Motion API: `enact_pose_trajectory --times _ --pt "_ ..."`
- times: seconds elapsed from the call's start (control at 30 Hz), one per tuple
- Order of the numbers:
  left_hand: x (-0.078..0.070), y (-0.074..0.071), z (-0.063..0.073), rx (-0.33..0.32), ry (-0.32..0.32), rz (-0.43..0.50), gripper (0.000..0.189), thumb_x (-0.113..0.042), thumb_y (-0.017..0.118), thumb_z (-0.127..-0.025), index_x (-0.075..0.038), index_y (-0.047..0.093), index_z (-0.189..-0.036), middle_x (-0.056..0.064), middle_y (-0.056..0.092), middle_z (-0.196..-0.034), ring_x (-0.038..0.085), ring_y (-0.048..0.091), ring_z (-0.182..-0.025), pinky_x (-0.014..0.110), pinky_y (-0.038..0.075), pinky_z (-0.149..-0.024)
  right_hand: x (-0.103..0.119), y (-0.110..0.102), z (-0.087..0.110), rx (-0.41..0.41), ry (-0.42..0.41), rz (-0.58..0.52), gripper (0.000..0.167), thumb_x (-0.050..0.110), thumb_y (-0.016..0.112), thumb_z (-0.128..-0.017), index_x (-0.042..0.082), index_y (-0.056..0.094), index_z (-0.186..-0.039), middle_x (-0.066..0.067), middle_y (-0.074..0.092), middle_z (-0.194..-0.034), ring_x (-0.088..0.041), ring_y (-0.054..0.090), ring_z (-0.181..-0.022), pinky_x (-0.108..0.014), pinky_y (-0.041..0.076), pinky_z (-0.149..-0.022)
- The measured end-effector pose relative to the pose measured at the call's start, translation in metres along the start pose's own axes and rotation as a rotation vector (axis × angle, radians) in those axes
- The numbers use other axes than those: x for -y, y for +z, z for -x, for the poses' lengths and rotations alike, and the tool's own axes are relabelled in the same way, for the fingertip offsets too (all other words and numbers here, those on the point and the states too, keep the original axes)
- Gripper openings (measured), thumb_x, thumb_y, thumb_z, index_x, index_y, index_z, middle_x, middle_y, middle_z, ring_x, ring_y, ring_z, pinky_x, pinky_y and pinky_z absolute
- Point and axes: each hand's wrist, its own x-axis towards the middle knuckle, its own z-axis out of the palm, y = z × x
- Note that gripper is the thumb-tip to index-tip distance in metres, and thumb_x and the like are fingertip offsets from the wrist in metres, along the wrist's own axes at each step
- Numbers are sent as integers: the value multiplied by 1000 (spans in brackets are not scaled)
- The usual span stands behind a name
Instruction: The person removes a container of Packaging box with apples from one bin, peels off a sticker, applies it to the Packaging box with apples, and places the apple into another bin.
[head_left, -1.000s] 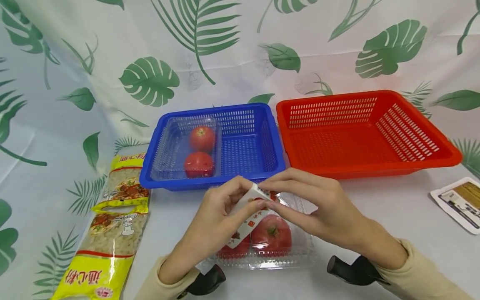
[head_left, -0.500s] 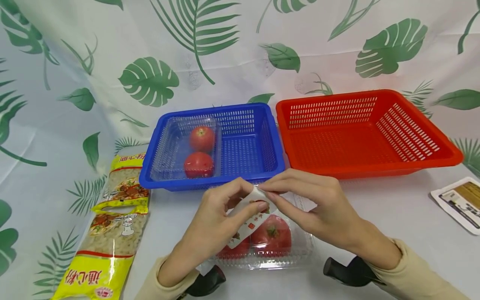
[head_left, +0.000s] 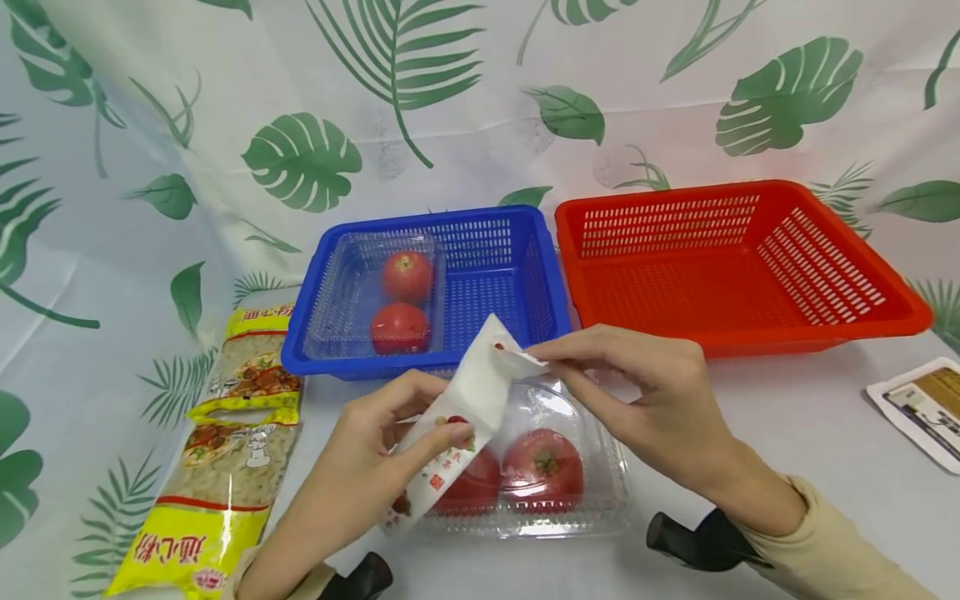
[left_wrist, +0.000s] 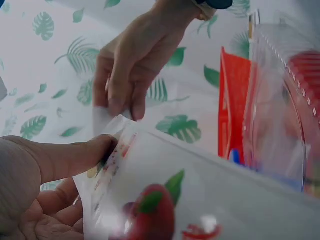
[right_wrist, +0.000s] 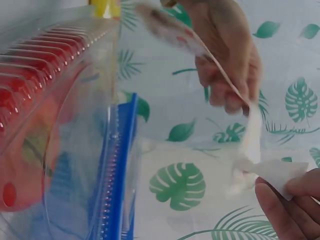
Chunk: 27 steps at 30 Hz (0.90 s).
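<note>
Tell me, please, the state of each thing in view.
White strip, tilted, upper end bent.
Left hand, gripping the strip.
Right hand, pinching its upper end.
Front container, lid closed, tomatoes inside.
Rear container, two other tomatoes inside, lid unclear.
Blue basket, upright, holding rear container.
Red basket, upright.
Yellow bags, filled, lying flat.
Small pack, lying flat.

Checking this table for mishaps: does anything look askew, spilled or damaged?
Nothing looks visibly spilled or damaged. What stands out is the white strip: it bends sharply near its far end, which the right hand pinches while the left hand grips the rest. Probably just handling.
</note>
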Motion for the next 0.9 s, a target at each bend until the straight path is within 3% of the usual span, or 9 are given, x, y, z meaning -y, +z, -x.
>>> enact_pose_trajectory --times 0.07,0.17,0.3,0.4,0.57,0.7,0.9 --pt "1 -10 7 -39 -6 -33 17 -17 75 -98 -14 72 -114 0 75 -110 16 72 -99 38 63 -86 0 -1 0 -3 11 -15 32 -14 78 -84 2 79 -112 -8 79 -107 -17 76 -100 -25 59 -88" --pt "4 -25 17 -111 -50 -105 15 -17 76 -97 -15 73 -111 -1 74 -110 16 72 -104 43 61 -93 0 -1 0 -2 22 -26 42 -23 77 -77 1 79 -111 -8 79 -105 -16 76 -99 -25 59 -88" --pt "10 -44 28 -185 -196 -216 16 -20 76 -97 -16 72 -112 -2 74 -111 16 71 -102 35 61 -86 -1 -1 1 5 28 -38 41 -23 76 -77 1 79 -109 -7 79 -104 -15 76 -97 -24 60 -88" --pt "21 -56 34 -187 -311 -240 23 -22 75 -98 -12 68 -118 2 75 -117 19 70 -102 33 61 -85 -3 -2 2 5 17 -41 43 -25 75 -76 1 79 -110 -8 79 -104 -15 75 -98 -24 59 -88" --pt "53 -64 35 -51 -487 -184 44 -27 72 -101 -5 59 -137 10 72 -128 26 68 -115 49 59 -97 -7 -8 2 -22 5 -40 37 -21 75 -81 0 78 -111 -9 79 -105 -14 75 -100 -24 59 -90" --pt "84 -68 33 76 -499 -158 43 -24 72 -101 1 62 -134 10 73 -121 31 69 -114 50 59 -94 -7 -11 1 -36 10 -40 28 -15 75 -87 -1 78 -111 -10 79 -106 -14 75 -101 -24 58 -91" --pt "120 -67 28 178 -509 -143 27 -17 75 -98 4 66 -114 5 71 -100 24 68 -98 34 58 -79 -7 -13 1 -12 44 -33 42 -26 73 -78 -1 78 -111 -9 79 -107 -15 75 -103 -25 58 -91"
